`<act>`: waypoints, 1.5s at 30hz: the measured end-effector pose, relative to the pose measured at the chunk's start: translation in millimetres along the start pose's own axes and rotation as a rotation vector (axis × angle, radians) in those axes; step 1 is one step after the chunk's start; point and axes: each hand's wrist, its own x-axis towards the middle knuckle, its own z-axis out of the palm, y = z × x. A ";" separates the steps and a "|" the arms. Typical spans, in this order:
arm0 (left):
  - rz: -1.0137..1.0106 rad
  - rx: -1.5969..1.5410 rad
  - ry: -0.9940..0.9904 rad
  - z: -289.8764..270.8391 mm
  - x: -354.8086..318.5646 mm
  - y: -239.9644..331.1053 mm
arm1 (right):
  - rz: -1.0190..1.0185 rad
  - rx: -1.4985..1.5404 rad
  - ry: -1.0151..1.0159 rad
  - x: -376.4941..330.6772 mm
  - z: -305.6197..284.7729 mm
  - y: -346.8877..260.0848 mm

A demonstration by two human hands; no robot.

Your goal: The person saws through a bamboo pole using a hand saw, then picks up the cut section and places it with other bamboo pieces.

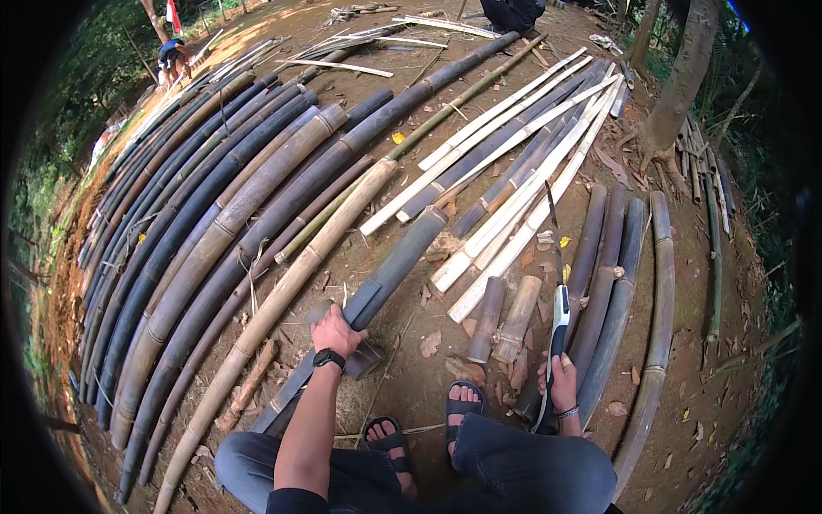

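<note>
My left hand (336, 332), with a dark watch at its wrist, grips a dark bamboo pole (396, 261) from above. The pole slants from beside my left knee up to a cut end near the middle. A short bamboo piece (364, 360) lies crosswise under it by my hand. On the right, my right hand (561, 383) is closed around the handle of a saw (561, 313). Its grip is white and black, and a long, thin dark blade points away from me. The saw is apart from the held pole.
Many bamboo poles (231, 214) lie side by side at left. Pale split strips (522, 223) spread ahead. Two short bamboo sections (518, 321) and longer poles (655, 300) lie right. A tree trunk (681, 86) stands far right. One person (174, 58) bends far left; another (512, 13) is at the top.
</note>
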 end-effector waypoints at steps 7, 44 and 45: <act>-0.033 0.025 0.041 6.8 -2.7 4.8 | -0.119 0.051 0.087 23.7 8.6 -0.3; 0.005 -0.038 0.084 10.5 -2.1 -7.3 | -0.079 -0.242 -0.037 2.4 3.4 17.6; 0.009 -0.038 0.087 11.5 -1.9 -7.7 | -0.093 -0.226 -0.042 1.1 7.4 16.1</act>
